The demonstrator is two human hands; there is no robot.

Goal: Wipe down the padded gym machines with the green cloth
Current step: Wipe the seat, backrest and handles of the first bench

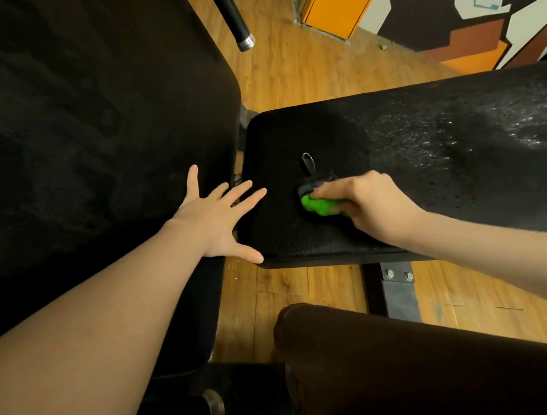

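On the left stands a big black padded backrest, and right of it lies a black bench pad, shiny with wet specks toward its right part. The left hand is spread flat, fingers straight, touching the left edge of this pad. The right hand grips the bright green cloth, bunched small, and presses it on the pad near a dark loop.
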